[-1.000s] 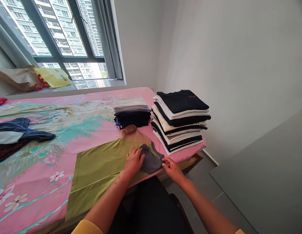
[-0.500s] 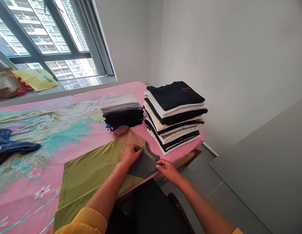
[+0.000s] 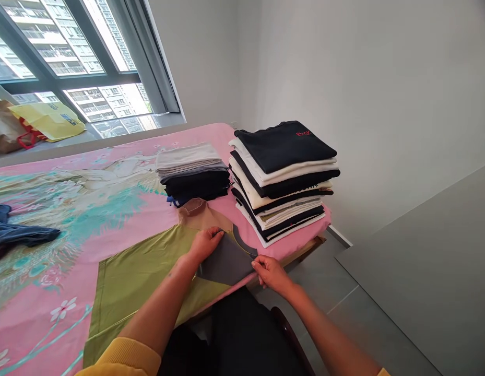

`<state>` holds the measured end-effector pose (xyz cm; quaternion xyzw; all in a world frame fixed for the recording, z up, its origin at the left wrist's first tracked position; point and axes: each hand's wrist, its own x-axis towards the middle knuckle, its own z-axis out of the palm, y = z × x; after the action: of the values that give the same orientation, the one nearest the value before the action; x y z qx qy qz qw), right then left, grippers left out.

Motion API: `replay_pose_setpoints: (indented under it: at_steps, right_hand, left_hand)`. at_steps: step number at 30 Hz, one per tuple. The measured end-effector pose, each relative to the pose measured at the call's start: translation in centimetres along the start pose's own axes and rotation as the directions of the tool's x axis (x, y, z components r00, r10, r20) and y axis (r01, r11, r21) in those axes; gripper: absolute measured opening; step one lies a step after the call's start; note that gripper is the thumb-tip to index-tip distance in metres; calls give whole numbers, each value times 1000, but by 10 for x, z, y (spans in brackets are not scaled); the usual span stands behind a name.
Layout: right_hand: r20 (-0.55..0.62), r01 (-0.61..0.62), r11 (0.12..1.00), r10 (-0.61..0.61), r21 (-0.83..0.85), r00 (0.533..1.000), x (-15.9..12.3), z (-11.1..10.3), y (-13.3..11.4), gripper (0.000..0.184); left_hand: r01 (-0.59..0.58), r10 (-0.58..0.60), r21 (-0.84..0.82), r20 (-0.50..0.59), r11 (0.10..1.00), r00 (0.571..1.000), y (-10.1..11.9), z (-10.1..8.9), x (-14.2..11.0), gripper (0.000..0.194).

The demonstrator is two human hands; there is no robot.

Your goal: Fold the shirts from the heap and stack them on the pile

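Olive-green T-shirt (image 3: 144, 282) is spread on the pink bedspread (image 3: 203, 137), its grey panel (image 3: 226, 261) pinched at the edge by the right hand (image 3: 271, 274) and pressed down, fingers together, any pinch unclear, by the left hand (image 3: 205, 244), so the fold is kept flat.

Olive-green T-shirt (image 3: 136, 292) on a pink bedsheet (image 3: 31, 326), what a clash!
There's a charcoal-grey panel (image 3: 226, 263) and a tan collar (image 3: 193, 207) on that shirt, teal and white florals across the sheet, and red lettering (image 3: 308, 133) on the black shirt (image 3: 283, 149) topping the stack!
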<state>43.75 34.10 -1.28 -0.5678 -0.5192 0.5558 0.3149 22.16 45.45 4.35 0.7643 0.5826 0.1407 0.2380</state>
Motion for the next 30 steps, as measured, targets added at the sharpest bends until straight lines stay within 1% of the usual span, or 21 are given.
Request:
replay_pose_setpoints:
  at_steps: [3,6,7,9,11,12,13,14,15,16,17,18,19,20,22,24,26,28,29,30]
  right_hand:
    - [-37,4,998,-7,-61,999,-2,-1,2,28]
    - [-72,1,994,-9,-111,997,-3,-1,4,28]
    - [-78,-4,993,-5,-119,997,-3,-1,5,28]
    - [-85,-24,992,14,-122,996,-3,-2,7,28]
    - [-86,-44,991,34,-128,996,-3,-3,7,28]
    - [-92,-42,988,29,-146,995,-3,-3,7,27]
    - [-117,-27,984,6,-174,993,-4,-3,6,25]
    - [-162,1,977,-36,-213,986,-5,-3,4,24]
    - [-221,35,966,-94,-256,971,-8,-3,1,23]
    - [-284,72,952,-160,-299,945,-10,-2,-3,23]
    - [-332,111,936,-228,-334,915,-14,-1,-8,23]
    - [-356,159,919,-293,-360,887,-18,2,-14,24]
    - [-350,216,900,-355,-377,867,-21,5,-20,24]
    - [-315,284,875,-418,-392,852,-24,9,-27,24]
    - [-187,423,801,-534,-423,825,-27,21,-40,22]
    - [-41,520,720,-602,-460,797,-23,36,-51,24]
    - [82,575,654,-623,-491,778,-11,51,-57,27]
    - [173,608,594,-625,-527,761,6,65,-58,31]
    - [214,613,562,-616,-556,758,16,71,-56,33]
    - [247,604,530,-595,-595,765,26,75,-53,36]
  left_hand:
    - [38,-38,15,-31,999,999,-6,8,0,30]
    - [75,-74,7,-36,997,997,-13,10,-2,41]
    - [76,-76,-15,-15,997,997,-16,9,-3,46]
    - [61,-54,-105,67,993,996,-21,3,-8,56]
    - [34,0,-208,159,978,987,-27,-5,-16,66]
    - [14,29,-230,183,973,983,-29,-9,-21,71]
    - [-14,53,-215,174,976,983,-31,-12,-27,76]
    - [-49,72,-166,136,985,988,-32,-14,-33,79]
    - [-85,92,-94,70,992,993,-31,-15,-39,77]
    - [-119,119,-17,-9,993,993,-30,-15,-46,71]
    - [-154,158,51,-74,987,985,-27,-13,-53,61]
    - [-195,206,103,-105,975,973,-24,-11,-59,49]
    - [-241,256,137,-100,961,962,-21,-8,-65,40]
    - [-291,304,158,-64,944,951,-18,-3,-70,35]
    - [-375,376,188,34,908,926,-14,6,-78,36]
    - [-390,386,235,64,891,920,-14,16,-83,38]
    - [-328,335,299,29,896,942,-19,23,-87,38]
    - [-225,253,361,-32,905,967,-25,30,-93,39]
    - [-182,221,383,-59,906,974,-28,32,-96,43]
    - [-153,201,397,-81,905,976,-32,35,-100,47]
